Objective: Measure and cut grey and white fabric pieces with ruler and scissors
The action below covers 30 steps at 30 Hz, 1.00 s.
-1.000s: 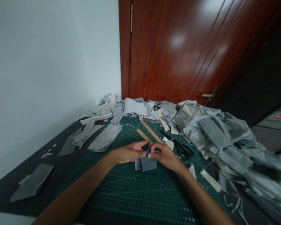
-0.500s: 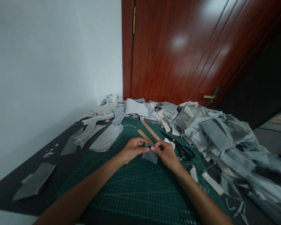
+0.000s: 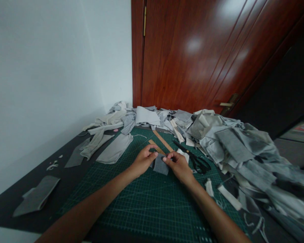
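A small grey piece of fabric (image 3: 161, 165) hangs between my hands, above the green cutting mat (image 3: 144, 202). My right hand (image 3: 178, 165) pinches its upper right edge between thumb and fingers. At its upper left, my left hand (image 3: 143, 160) has thumb and fingers closed about the edge, with the index finger a little raised; the exact contact is partly hidden. Just beyond my fingers lie two tan wooden strips (image 3: 163, 141). Black scissors (image 3: 199, 162) rest to the right of my right hand, beside a white scrap (image 3: 183, 154).
A large heap of grey and cream fabric scraps (image 3: 233, 145) covers the right side. More scraps (image 3: 148, 115) line the back, below a wooden door (image 3: 182, 54). Grey pieces lie on the left: a pale one (image 3: 115, 148) and a folded one (image 3: 38, 197). A white wall (image 3: 53, 67) borders the left.
My left hand's fingers have loosened and shifted slightly left along the fabric's top edge. More of the grey piece now shows, turned flatter toward me. My right hand keeps its pinch.
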### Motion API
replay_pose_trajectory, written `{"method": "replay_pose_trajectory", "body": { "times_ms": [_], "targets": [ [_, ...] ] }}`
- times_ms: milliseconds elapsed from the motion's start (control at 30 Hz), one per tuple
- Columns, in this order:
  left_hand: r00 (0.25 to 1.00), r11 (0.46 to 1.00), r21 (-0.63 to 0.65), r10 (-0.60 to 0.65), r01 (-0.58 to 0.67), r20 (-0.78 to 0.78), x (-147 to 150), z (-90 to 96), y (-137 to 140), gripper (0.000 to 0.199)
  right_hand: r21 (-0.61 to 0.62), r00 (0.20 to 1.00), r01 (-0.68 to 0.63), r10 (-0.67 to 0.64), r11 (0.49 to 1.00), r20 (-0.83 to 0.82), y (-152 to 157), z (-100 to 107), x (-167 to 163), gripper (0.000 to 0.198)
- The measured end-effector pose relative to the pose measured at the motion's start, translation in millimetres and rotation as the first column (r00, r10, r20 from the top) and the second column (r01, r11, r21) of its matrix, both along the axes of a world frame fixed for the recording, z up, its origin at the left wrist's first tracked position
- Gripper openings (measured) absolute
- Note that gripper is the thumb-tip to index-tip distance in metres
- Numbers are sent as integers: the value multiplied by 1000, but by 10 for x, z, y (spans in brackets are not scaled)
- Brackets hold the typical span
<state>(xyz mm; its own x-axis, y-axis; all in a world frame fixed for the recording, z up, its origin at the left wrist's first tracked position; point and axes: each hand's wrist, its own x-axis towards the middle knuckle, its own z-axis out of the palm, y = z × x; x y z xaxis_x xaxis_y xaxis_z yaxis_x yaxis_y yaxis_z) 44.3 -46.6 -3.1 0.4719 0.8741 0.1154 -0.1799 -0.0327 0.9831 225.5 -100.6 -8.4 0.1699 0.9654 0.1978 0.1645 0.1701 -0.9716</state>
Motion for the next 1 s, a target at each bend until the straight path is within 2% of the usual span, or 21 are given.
{"method": "replay_pose_trajectory", "body": {
  "times_ms": [233,400,567,800,900,1000],
  "targets": [
    [999,1000,5,-23,23,22,12,5,-26,60,4,990,18,-17,1000,-140,3,-42,-52,36],
    [999,999,3,-39,38,25,4,24,-41,60,-9,990,119,-119,993,-70,-3,-53,-64,34],
    [998,994,84,-62,64,-27,0,18,-58,53,-13,989,150,-150,989,2,-6,-40,-56,34],
    [992,971,208,122,-115,-22,59,-38,-56,31,-18,983,182,-182,983,28,-12,-36,-49,35],
    [991,956,273,127,-113,-36,62,-35,-34,16,-10,982,187,-186,982,31,-17,-28,-49,34],
    [991,964,246,124,-105,-60,49,8,-41,14,10,979,195,-195,981,51,-26,1,-47,33]
  ]
}}
